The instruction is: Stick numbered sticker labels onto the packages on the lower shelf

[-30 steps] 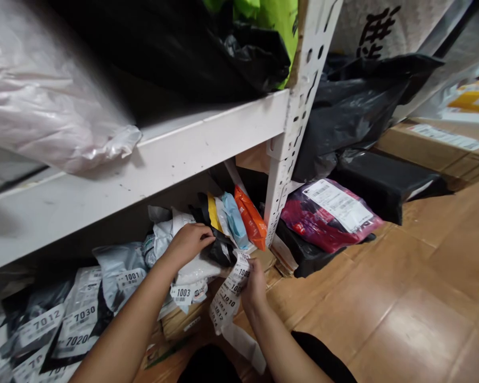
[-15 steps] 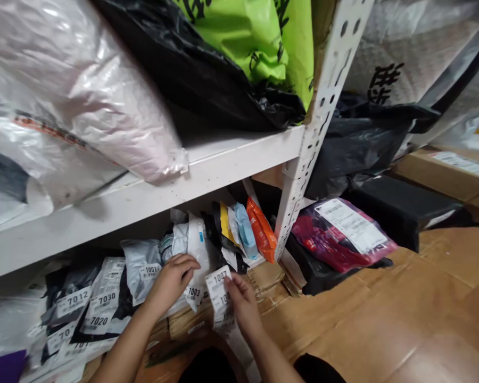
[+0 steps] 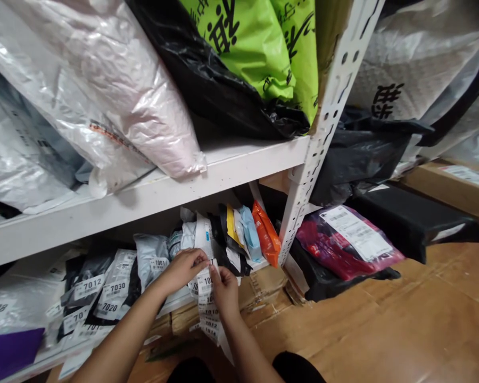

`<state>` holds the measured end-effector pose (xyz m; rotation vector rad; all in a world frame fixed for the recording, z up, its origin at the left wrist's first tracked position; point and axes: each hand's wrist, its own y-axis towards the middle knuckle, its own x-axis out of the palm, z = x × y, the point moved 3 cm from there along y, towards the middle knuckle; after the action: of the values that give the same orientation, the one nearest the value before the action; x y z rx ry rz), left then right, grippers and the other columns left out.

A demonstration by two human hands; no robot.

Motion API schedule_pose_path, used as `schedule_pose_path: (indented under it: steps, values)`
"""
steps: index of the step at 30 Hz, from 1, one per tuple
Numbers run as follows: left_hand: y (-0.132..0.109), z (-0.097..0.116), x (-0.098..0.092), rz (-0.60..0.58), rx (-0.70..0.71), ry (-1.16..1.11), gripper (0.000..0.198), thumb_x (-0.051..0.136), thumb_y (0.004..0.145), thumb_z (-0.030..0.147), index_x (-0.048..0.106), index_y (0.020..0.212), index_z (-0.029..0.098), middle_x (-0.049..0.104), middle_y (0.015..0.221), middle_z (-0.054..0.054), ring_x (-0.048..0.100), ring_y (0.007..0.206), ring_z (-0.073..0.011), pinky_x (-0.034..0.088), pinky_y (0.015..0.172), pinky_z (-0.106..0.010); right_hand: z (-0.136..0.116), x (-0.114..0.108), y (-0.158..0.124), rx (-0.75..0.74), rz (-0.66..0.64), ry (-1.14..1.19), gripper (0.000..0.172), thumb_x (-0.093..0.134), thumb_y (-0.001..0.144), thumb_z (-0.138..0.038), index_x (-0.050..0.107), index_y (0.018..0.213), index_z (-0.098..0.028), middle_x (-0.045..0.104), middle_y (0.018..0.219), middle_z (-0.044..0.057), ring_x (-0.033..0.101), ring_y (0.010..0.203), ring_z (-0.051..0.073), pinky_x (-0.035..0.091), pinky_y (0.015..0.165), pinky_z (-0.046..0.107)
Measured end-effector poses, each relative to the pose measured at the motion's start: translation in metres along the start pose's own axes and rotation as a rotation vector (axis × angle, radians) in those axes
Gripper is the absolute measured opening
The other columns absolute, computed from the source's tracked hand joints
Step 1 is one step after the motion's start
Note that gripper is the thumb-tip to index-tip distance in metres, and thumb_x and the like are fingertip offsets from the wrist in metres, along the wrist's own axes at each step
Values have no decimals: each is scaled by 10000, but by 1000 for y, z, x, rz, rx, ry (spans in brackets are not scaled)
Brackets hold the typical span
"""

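R hand (image 3: 225, 290) grips label strip (image 3: 208, 313), L hand (image 3: 188, 267) pinches its top end, just in front of lower shelf (image 3: 173, 303); uneven pull might tear/curl a label, & a knuckle bump could tip leaning orange parcel (image 3: 266, 234) beyond.

Top of label strip (image 3: 209, 311) mostly buried under fingertips of left hand (image 3: 189, 267) and right hand (image 3: 225, 291), just 7 poking out. Honestly can't tell if left really pinches it. Lower numbers kinda mushy, tail end hard to make out. Small tag (image 3: 193, 288) behind strip half covered. Purple package (image 3: 11, 354) chopped by left edge, lime green bags (image 3: 249, 50) by top. Forearms (image 3: 125, 330), knees (image 3: 299, 368) run off bottom. Fine print on shipping label (image 3: 356, 234) way too tiny.
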<state>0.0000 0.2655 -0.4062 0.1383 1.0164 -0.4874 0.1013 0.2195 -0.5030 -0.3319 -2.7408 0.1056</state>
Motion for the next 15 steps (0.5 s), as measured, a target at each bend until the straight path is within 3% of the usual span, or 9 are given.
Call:
schedule_pose_path:
  steps: [2,5,9,15]
  values:
    - [3,-2,0,-45,-14,-43,247,504,791,403,612,794,181,597,724,-11,514,720,-175,360,693,-301,1,0,0,-20,-71,39,387,586,707,-532,636,759,-152,602,690,32,515,686,176,414,672,297]
    - [9,-8,2,-94,-41,-136,277,558,720,414,635,813,164,575,671,4,499,662,-157,347,598,-262,4,-2,2,-27,-122,69,378,597,712,-493,671,862,-154,659,762,50,579,781,211,447,754,328]
    - [14,-14,7,-112,-67,-254,333,599,648,441,649,802,149,620,720,-11,534,700,-156,392,638,-255,9,-3,7,-25,-141,60,404,588,695,-513,665,842,-144,639,699,41,567,719,202,447,672,312]
    - [12,-15,11,10,-88,-257,313,550,692,449,613,774,153,594,674,-3,519,667,-151,389,616,-256,9,-5,4,-28,-80,-65,454,541,705,-579,607,700,-130,547,605,20,427,591,140,340,542,260]
